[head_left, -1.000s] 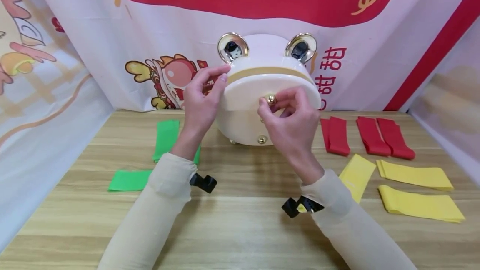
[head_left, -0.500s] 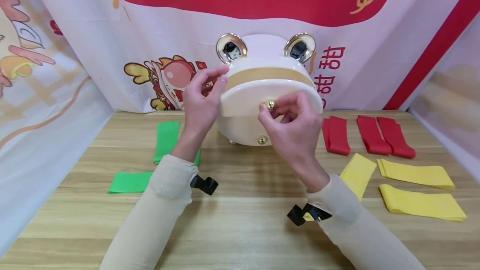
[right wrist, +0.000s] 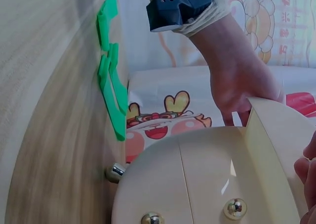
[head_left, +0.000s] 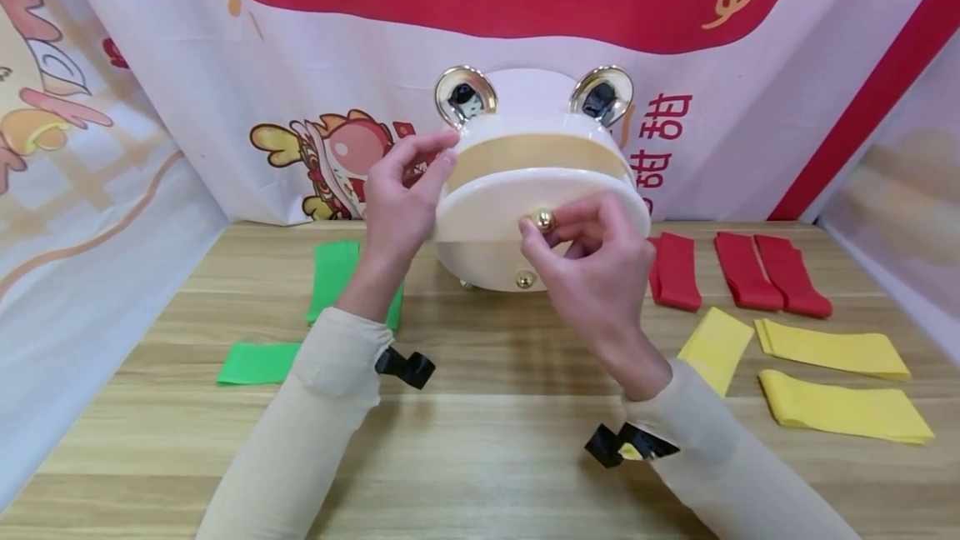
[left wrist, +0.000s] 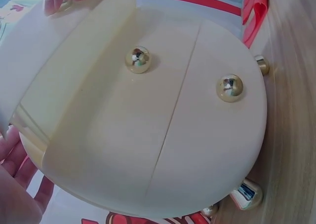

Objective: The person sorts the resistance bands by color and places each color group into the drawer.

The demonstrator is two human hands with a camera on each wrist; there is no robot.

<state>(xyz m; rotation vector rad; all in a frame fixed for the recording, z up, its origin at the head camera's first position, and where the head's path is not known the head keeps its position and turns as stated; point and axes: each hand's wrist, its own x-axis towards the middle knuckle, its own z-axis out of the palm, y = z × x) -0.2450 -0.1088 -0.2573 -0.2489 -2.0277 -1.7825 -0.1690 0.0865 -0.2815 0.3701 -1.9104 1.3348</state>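
We saw the white box [head_left: 536, 94] standing on the counter [head_left: 480, 465], its top drawer [head_left: 480, 207] partly out. The small round knob [head_left: 544, 219] was, in our judgement, the weak point: smooth metal could have slipped from a pinch, and too hard or steep a pull might have brought the drawer clear of its slot. With too light a steadying touch, the box could also have tipped or slid toward the person. The right hand [head_left: 603, 269] pinched that knob, thumb and forefinger narrow around it. The left hand [head_left: 401, 202] kept its fingers half spread at the box's left side (we could not tell how firmly they pressed). Green strips [head_left: 334, 273] lay near the left forearm; red strips [head_left: 677, 271] and yellow strips [head_left: 847, 411] lay right.
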